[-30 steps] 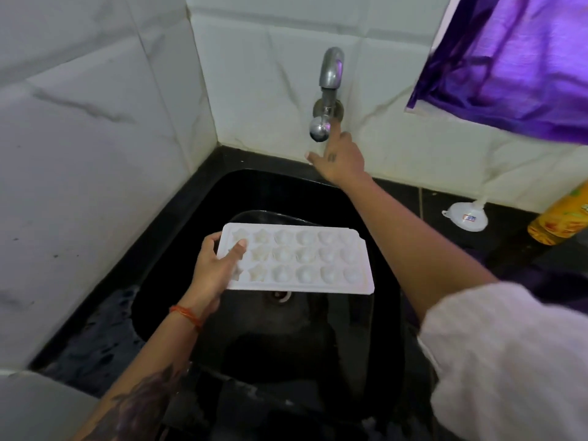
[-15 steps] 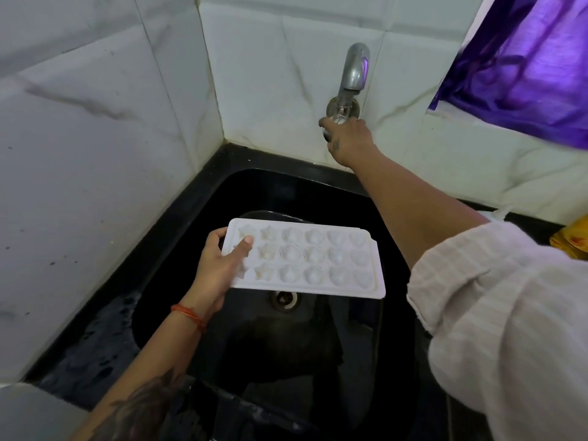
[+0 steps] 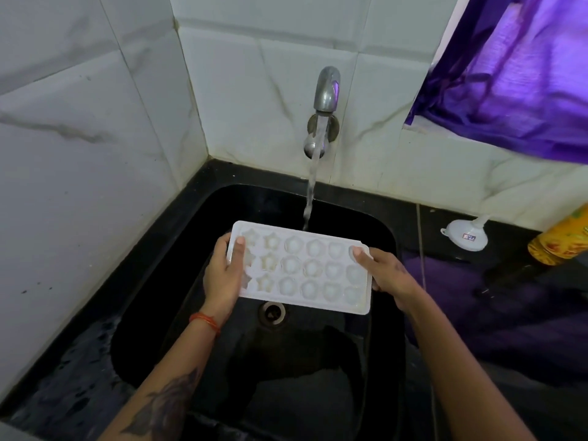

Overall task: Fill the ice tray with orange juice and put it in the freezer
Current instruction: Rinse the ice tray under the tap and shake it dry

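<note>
A white ice tray (image 3: 305,268) with star, round and heart moulds hangs level over the black sink (image 3: 386,243). My left hand (image 3: 222,275) grips its left end, thumb on top. My right hand (image 3: 385,272) grips its right end, thumb on the rim. Water runs from the steel tap (image 3: 326,90) on the back wall and falls just behind the tray's far edge. An orange juice bottle (image 3: 563,240) lies at the right edge of the counter, partly cut off.
A white funnel (image 3: 466,235) sits on the black counter right of the sink. The sink drain (image 3: 272,313) shows below the tray. White tiled walls close the left and back. A purple curtain (image 3: 515,74) hangs at the upper right.
My right hand left the tap handle and came down to grip the tray's right end. Water now runs from the tap. The tray sits a little further back, near the stream.
</note>
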